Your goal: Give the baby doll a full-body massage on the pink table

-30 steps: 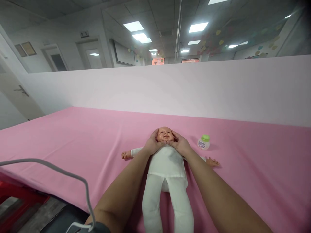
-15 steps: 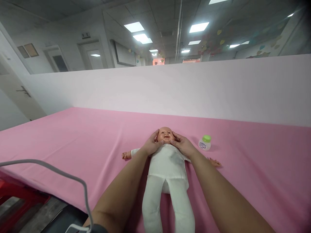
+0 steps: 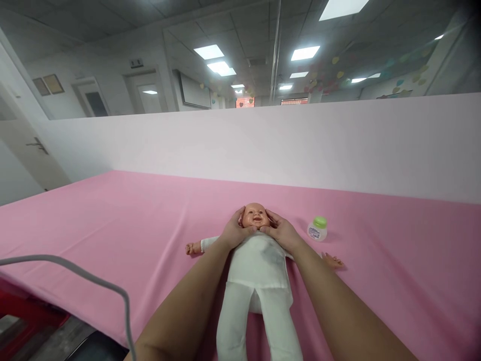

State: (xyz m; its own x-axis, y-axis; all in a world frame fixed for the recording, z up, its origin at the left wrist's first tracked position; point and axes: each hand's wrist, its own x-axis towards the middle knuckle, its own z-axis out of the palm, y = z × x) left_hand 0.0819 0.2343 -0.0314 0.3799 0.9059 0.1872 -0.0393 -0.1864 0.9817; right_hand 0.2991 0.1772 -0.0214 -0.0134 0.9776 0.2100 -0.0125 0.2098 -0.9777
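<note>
A baby doll [image 3: 259, 263] in white cloth clothes lies on its back on the pink sheet [image 3: 124, 220], arms spread out sideways. Its bare plastic head [image 3: 256, 213] is cupped from both sides. My left hand [image 3: 235, 231] curves round the left side of the head, thumb along the jaw. On the other side my right hand [image 3: 282, 232] mirrors it, fingers by the temple and thumb at the chin. The two thumb tips lie close together below the mouth. The doll's upper arms are partly hidden behind my forearms.
A small clear jar with a green lid [image 3: 317, 229] stands right of the doll's head. A white wall panel [image 3: 240, 145] with glass above borders the far edge. A grey cable [image 3: 75, 268] loops at lower left, near a red stool [image 3: 30, 313].
Both thumbs have slid inward along the doll's jaw, closer together under the chin. The whole scene sits slightly lower in view. The doll and jar otherwise stay in place.
</note>
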